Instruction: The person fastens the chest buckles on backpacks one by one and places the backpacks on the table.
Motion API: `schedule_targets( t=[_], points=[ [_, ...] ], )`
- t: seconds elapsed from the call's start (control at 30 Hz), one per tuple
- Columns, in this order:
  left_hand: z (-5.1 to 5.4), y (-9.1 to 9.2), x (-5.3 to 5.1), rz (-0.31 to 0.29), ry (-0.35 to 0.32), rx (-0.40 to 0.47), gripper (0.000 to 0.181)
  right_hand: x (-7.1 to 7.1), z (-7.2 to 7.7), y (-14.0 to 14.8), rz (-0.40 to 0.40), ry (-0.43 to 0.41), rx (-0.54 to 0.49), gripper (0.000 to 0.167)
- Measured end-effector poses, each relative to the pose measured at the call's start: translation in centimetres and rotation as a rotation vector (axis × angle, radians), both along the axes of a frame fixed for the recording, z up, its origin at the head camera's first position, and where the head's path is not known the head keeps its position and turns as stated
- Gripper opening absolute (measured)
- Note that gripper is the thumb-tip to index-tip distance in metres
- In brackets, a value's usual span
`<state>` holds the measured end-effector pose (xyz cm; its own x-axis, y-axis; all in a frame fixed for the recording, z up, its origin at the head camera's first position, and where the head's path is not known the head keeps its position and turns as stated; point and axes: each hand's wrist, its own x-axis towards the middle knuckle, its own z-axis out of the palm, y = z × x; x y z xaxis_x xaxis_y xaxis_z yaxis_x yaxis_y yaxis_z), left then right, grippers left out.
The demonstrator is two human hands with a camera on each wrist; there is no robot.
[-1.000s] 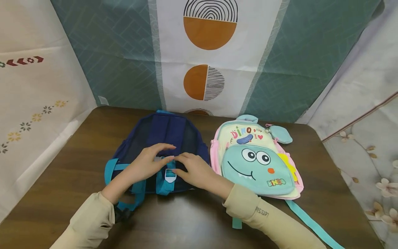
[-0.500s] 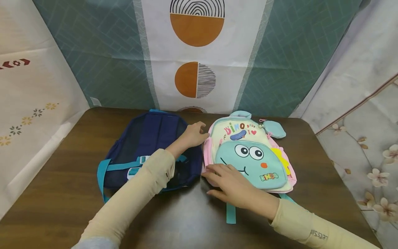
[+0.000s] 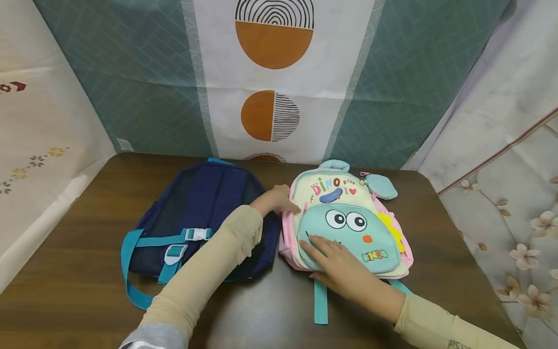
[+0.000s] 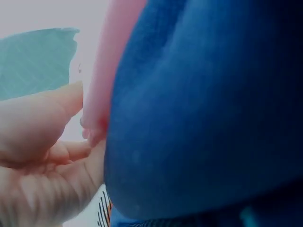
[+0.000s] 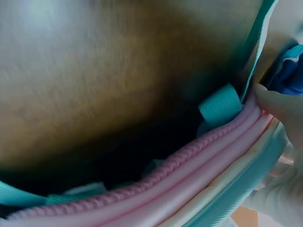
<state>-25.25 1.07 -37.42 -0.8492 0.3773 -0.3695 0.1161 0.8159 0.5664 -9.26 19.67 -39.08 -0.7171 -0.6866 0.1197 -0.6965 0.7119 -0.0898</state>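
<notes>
The dinosaur backpack [image 3: 350, 237] lies front up on the right half of the table, teal pocket showing. My left hand [image 3: 278, 199] is at its upper left side; in the left wrist view the left hand [image 4: 45, 146] has its thumb and fingers around the pink edge [image 4: 102, 75]. Over the front pocket lie the fingers of my right hand [image 3: 344, 269]. From the right wrist view, the right hand [image 5: 279, 142] pinches the bag's lower rim, thumb on the pink piping [image 5: 189, 153]. My left forearm crosses the navy backpack [image 3: 209, 194], which rests straps up.
Teal straps [image 3: 320, 303] of the dinosaur bag trail toward the front of the brown table [image 3: 65, 271]. A small teal pouch [image 3: 381, 186] hangs at its top right. A blue strap loop [image 3: 131, 276] sticks out left of the navy bag. Patterned cloths [image 3: 144, 72] stand behind and beside the table.
Both hands have left the navy bag's buckle and moved right to the dinosaur backpack. The left hand has come down onto its side, the right hand onto its lower front.
</notes>
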Motion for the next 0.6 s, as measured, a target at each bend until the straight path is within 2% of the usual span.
schedule_targets(
  t=[0.1,0.2,0.3,0.37,0.47,0.6],
  points=[
    [0.3,0.4,0.2,-0.023,0.059,-0.006,0.034,-0.6,-0.2,0.1,0.023,0.05,0.001,0.072],
    [1.0,0.5,0.7,-0.02,0.136,-0.016,0.029,-1.0,-0.3,0.3,0.077,0.103,-0.023,0.073],
    [1.9,0.6,1.5,-0.011,0.185,0.029,0.027,-1.3,-0.3,0.9,0.169,0.224,-0.098,0.066],
    [2.8,0.6,2.1,0.007,0.21,0.09,0.027,-1.3,-0.2,1.3,0.217,0.325,-0.184,0.053],
    [4.1,0.7,2.9,0.066,0.247,0.203,0.03,-1.3,0.6,2.0,0.246,0.49,-0.383,0.04],
    [5.4,0.6,3.6,0.146,0.238,0.408,0.038,-1.2,2.5,2.9,0.192,0.729,-0.681,0.034]
  ],
)
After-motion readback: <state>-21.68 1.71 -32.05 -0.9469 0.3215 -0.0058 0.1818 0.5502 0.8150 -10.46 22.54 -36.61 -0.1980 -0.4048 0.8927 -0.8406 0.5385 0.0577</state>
